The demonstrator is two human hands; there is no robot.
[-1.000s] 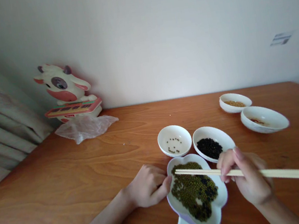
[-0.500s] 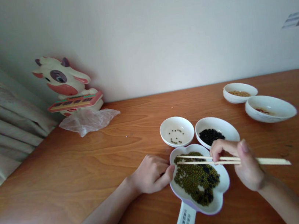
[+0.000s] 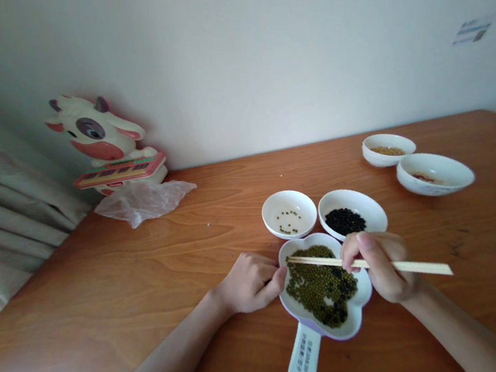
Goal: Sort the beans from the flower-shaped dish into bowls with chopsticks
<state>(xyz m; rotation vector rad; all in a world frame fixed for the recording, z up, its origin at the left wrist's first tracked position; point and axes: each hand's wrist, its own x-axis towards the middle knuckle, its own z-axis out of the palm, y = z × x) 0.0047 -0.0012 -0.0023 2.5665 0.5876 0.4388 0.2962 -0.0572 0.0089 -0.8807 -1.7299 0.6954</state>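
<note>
**Chopsticks poised among the green beans**

From the head view, the only one there is, I watch two bare hands over a wooden table. The right hand has the chopsticks pinched between thumb and fingers, slanting leftward across a white, lilac-edged dish. Their tips lie close together at the upper left of the green beans; whether a bean sits between them is too small for me to tell. Dark beans are mixed in, mostly on the right and toward the bottom.

The left hand rests beside the dish, fingers curled, thumb tip at its left rim. I cannot tell whether it grips. The dish's handle points toward the person and carries a printed label.

Just beyond the dish stand two bowls: the left bowl has a scatter of small beans, the right bowl a heap of black beans. Farther off to the right, a small bowl holds yellowish bits, and a larger bowl something reddish brown. Against the wall at left, a toy cow (a keyboard at its front, of all things) stands behind a crumpled plastic bag.
</note>
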